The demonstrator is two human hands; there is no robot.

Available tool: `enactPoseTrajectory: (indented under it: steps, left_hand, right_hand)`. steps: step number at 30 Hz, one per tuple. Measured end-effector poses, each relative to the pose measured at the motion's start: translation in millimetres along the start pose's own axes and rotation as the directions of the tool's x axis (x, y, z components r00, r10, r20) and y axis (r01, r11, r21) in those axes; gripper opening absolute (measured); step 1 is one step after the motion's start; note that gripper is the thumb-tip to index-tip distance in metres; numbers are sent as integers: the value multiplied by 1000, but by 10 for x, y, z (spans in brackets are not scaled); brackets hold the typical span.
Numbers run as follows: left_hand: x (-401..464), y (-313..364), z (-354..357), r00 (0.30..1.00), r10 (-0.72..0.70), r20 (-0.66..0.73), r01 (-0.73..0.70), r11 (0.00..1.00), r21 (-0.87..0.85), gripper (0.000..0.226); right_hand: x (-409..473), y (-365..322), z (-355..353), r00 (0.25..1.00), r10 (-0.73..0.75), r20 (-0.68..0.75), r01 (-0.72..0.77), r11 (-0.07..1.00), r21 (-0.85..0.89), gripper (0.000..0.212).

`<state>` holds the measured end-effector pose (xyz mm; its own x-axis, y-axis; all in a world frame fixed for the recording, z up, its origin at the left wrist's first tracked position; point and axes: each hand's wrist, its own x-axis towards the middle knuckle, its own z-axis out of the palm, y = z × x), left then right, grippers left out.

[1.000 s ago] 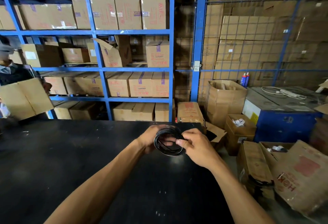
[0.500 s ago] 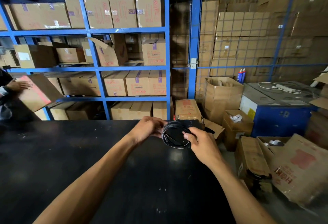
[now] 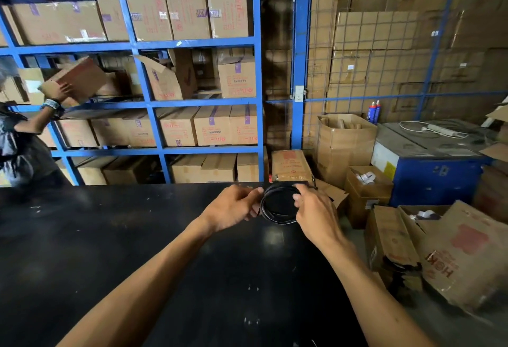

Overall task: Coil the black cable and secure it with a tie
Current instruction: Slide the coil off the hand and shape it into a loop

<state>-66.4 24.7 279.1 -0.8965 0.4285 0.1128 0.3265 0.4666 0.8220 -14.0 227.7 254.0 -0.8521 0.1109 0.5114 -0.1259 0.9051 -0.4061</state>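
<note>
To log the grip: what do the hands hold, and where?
The coiled black cable: left hand grips its left edge, right hand its right edge.

A wide black surface (image 3: 115,250) fills the lower view, matte and scuffed, with small pale flecks scattered over it (most near the left edge and the near middle). A soft patch of glare shows toward its far right.

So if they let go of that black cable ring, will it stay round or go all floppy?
Probably springy: the coiled black cable keeps a neat ring only while the left hand and right hand grip its sides. No tie is visible, so the loops would likely loosen. It looks light, held clear above the black table.
</note>
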Motion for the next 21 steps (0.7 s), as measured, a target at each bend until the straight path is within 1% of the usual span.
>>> enactPoseTrajectory:
  steps: [2,3,4,5,7,8,10,11,13,14,15,16,17,18,19,20,21]
  left_hand:
    - [20,12,9,993,-66,-103,75,993,86,60]
    - [20,27,12,987,-75,-142,91,990,110,62]
    - [11,45,14,989,-65,-135,79,992,102,61]
    - [0,60,21,996,-48,-79,52,997,51,57]
    - [-23,31,79,997,-1,82,7,997,-72,49]
    - [-47,-15,130,992,29,124,-17,995,-102,43]
    - [-125,-118,245,991,44,130,-19,982,-186,33]
    - [-173,-173,306,990,27,142,11,965,-264,30]
    - [-272,-271,406,981,0,196,81,911,-404,27]
    - [-322,-321,448,979,-6,205,97,894,-437,24]
    - [-359,-370,509,983,-26,184,107,889,-445,23]
    - [-384,-418,583,990,-67,124,115,890,-441,23]
    - [-405,-456,674,991,-132,33,133,889,-439,23]
    - [-427,-484,774,974,-218,-67,164,871,-463,24]
    - [-447,-508,877,944,-298,-143,184,833,-523,25]
    - [-471,-536,971,915,-355,-193,182,788,-588,25]
    - [-503,-557,1058,892,-391,-228,163,748,-643,25]
  right_hand:
    - [-21,-10,17,1000,-22,-1,21,999,-39,46]
    - [-30,-21,34,999,-35,6,35,998,-52,47]
    - [-36,-35,58,999,-49,17,50,997,-62,47]
    - [-41,-50,83,998,-60,33,62,996,-66,47]
    - [-80,-66,141,994,-70,81,74,996,-44,48]
    - [-109,-59,164,991,-71,113,72,997,-6,47]
    - [-180,-18,216,982,-68,179,46,992,120,53]
    - [-229,6,251,977,-59,207,23,985,170,59]
    - [-332,36,324,971,-18,240,-30,980,195,67]
    - [-380,46,369,966,7,259,-59,979,195,68]
    - [-424,51,411,959,34,281,-94,975,203,66]
    - [-467,47,449,952,65,301,-137,965,225,62]
    - [-506,28,486,943,104,316,-194,943,269,58]
    - [-548,1,520,933,156,324,-269,901,341,53]
    - [-590,-37,555,921,219,322,-349,831,433,47]
    - [-640,-77,592,908,286,306,-411,752,515,41]
    - [-705,-107,636,899,344,272,-439,699,565,36]
